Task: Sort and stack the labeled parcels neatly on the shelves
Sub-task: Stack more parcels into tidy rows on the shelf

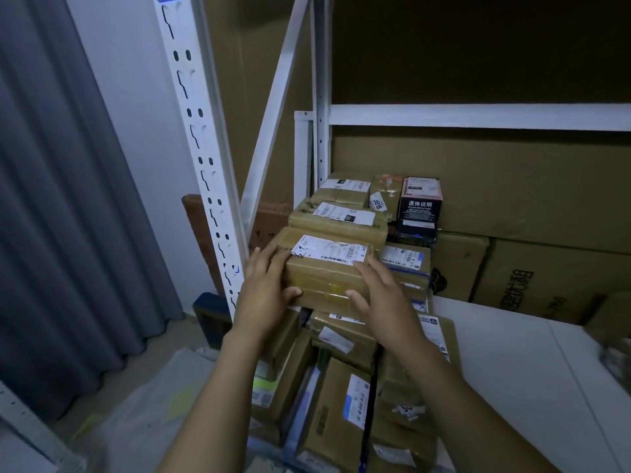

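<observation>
Two hands are on one box here. Your left hand (264,288) and your right hand (382,295) grip the brown tape-wrapped cardboard parcel (324,271) from either end. On each side your fingers lie over its top edge and your thumb presses the front face, so both hands are clamped on it. A white shipping label covers most of its top.

You hold the parcel at the left end of the shelving, just beside the white perforated metal upright (201,148). It is the front one of a row. Directly behind it is a second brown labelled parcel (338,220), and behind that a third brown labelled parcel (341,189). You cannot tell whether the parcel you hold rests on the boxes under it or is lifted clear.

To the right of the row stands a black box with white printed text (420,206), and next to that a small taped brown packet with a white sticker (382,196). Large flat cardboard cartons (546,278) lean along the back, above the white shelf board (512,353). More labelled cardboard boxes (341,404) are packed below your forearms. A grey pleated curtain (51,199) hangs at the far left.
</observation>
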